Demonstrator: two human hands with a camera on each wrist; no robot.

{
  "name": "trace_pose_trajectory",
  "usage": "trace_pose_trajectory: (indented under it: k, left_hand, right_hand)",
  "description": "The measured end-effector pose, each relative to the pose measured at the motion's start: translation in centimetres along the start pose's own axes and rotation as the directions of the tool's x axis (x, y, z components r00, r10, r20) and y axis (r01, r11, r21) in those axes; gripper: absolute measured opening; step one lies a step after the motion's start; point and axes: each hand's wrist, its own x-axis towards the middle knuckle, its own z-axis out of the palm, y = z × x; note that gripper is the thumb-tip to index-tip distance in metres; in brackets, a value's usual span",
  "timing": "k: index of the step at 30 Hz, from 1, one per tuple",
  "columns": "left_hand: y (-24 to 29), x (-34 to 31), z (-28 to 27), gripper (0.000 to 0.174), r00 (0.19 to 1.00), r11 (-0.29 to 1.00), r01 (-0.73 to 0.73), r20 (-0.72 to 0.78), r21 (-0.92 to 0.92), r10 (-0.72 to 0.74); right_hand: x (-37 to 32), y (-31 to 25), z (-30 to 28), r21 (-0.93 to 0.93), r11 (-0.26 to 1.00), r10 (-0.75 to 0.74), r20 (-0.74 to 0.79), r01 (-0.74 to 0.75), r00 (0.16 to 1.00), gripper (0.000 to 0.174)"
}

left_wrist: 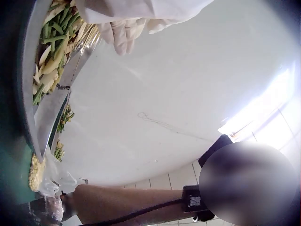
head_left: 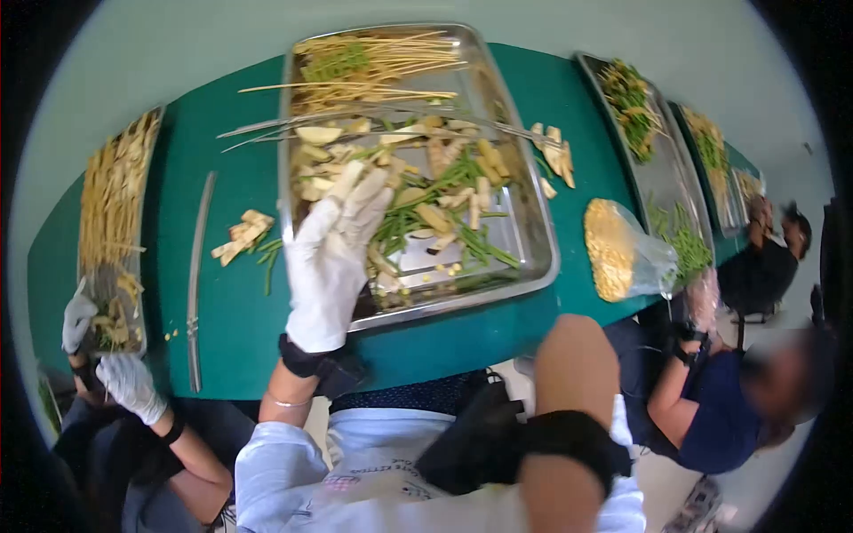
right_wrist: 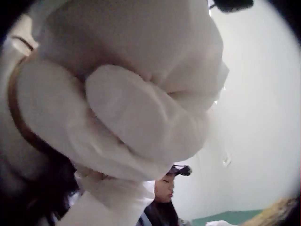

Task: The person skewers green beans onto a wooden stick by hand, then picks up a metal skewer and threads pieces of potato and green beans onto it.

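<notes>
My white-gloved left hand (head_left: 333,258) is over the near left part of a metal tray (head_left: 551,258), its fingers straight and pointing away from me. Under and beside the hand lie cut green beans (head_left: 462,178) and pale vegetable pieces (head_left: 431,218). In the left wrist view, the left fingers (left_wrist: 123,37) extend with nothing between them. My right arm is bent up toward the head camera, so its hand is outside the head view. In the right wrist view, the gloved right hand (right_wrist: 141,113) fills the picture, fingers curled and thumb folded across them; no held thing shows.
Thin sticks (head_left: 391,67) lie at the tray's far end, with long metal rods (head_left: 355,114) across it. Vegetable piles flank the tray. A clear bag of yellow bits (head_left: 613,253) lies right. Another person's gloved hand (head_left: 133,386) works at left; someone sits right.
</notes>
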Motion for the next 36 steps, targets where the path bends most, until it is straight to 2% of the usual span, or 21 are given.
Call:
trace_pose_trajectory:
  k: [2, 4, 6, 7, 8, 10, 12, 14, 17, 20, 21, 24, 25, 29, 32, 36]
  left_hand:
    - [0.1, -0.2, 0.1, 0.057, 0.999, 0.999, -0.031, 0.008, -0.043, 0.031]
    - [0.3, -0.5, 0.5, 0.059, 1.000, 0.999, -0.030, 0.006, 0.022, 0.030]
    - [0.4, -0.6, 0.6, 0.063, 1.000, 0.997, -0.020, -0.007, 0.073, 0.021]
    - [0.4, -0.5, 0.4, 0.065, 1.000, 0.998, -0.030, 0.009, 0.056, 0.029]
    - [0.4, -0.4, 0.4, 0.065, 0.999, 0.997, -0.035, -0.012, 0.070, 0.036]
    - [0.3, -0.4, 0.5, 0.065, 0.998, 0.995, -0.036, -0.051, 0.097, 0.041]
    - [-0.1, -0.4, -0.2, 0.066, 0.994, 0.985, -0.094, -0.039, 0.143, 0.101]
    - [-0.6, -0.2, -0.7, 0.066, 0.982, 0.964, -0.166, -0.052, 0.208, 0.180]
    - [-0.7, -0.2, -1.0, 0.064, 0.972, 0.952, -0.202, -0.069, 0.229, 0.223]
    - [-0.7, -0.2, -1.1, 0.063, 0.970, 0.954, -0.199, -0.097, 0.224, 0.225]
    - [-0.7, -0.2, -1.1, 0.063, 0.970, 0.956, -0.192, -0.102, 0.220, 0.218]
    - [-0.6, 0.2, -1.3, 0.062, 0.972, 0.960, -0.157, -0.137, 0.231, 0.192]
    - [-0.6, 0.0, -1.1, 0.061, 0.974, 0.960, -0.172, -0.110, 0.223, 0.200]
    - [-0.9, 0.0, -2.0, 0.054, 0.988, 0.975, -0.130, -0.057, 0.180, 0.142]
    - [-0.8, -0.2, -1.8, 0.052, 0.991, 0.980, -0.107, -0.061, 0.167, 0.118]
    - [-0.3, -0.6, -0.8, 0.054, 0.992, 0.977, -0.104, -0.051, 0.184, 0.115]
  right_hand:
    - [0.0, 0.1, -0.3, -0.025, 0.998, 0.060, 0.052, -0.059, 0.997, 0.012]
    - [1.1, 3.2, -2.0, -0.062, 0.990, -0.114, 0.161, 0.125, 0.980, 0.012]
    - [3.2, 6.3, -3.3, -0.091, 0.937, -0.308, 0.247, 0.338, 0.919, 0.013]
    - [4.5, 7.8, -3.8, -0.103, 0.881, -0.421, 0.273, 0.461, 0.865, 0.014]
    - [6.9, 9.6, -3.7, -0.126, 0.781, -0.565, 0.278, 0.612, 0.777, 0.018]
    - [11.5, 12.9, -2.7, -0.165, 0.513, -0.789, 0.297, 0.842, 0.538, 0.027]
    - [14.9, 15.1, -1.2, -0.197, 0.814, -0.520, 0.171, 0.547, 0.837, 0.013]
    - [17.8, 17.5, -0.7, -0.170, 0.855, -0.492, 0.030, 0.490, 0.870, 0.021]
    - [20.9, 19.2, 0.8, -0.122, 0.817, -0.574, -0.078, 0.563, 0.815, 0.042]
    - [23.7, 18.4, 3.4, -0.346, 0.668, -0.704, -0.004, 0.659, 0.710, 0.058]
    - [23.8, 18.1, 4.1, -0.339, 0.666, -0.708, -0.005, 0.664, 0.707, 0.062]
    - [23.3, 16.8, 4.1, -0.341, 0.784, -0.530, 0.069, 0.519, 0.845, 0.053]
    - [23.6, 17.5, 4.6, -0.331, 0.754, -0.591, 0.035, 0.568, 0.806, 0.045]
    - [22.0, 18.0, 3.6, -0.309, 0.795, -0.544, 0.016, 0.521, 0.839, 0.036]
    - [22.7, 19.6, 4.1, -0.297, 0.784, -0.582, -0.046, 0.545, 0.812, 0.031]
    - [22.4, 19.6, 2.6, -0.132, 0.870, -0.486, -0.082, 0.474, 0.870, 0.030]
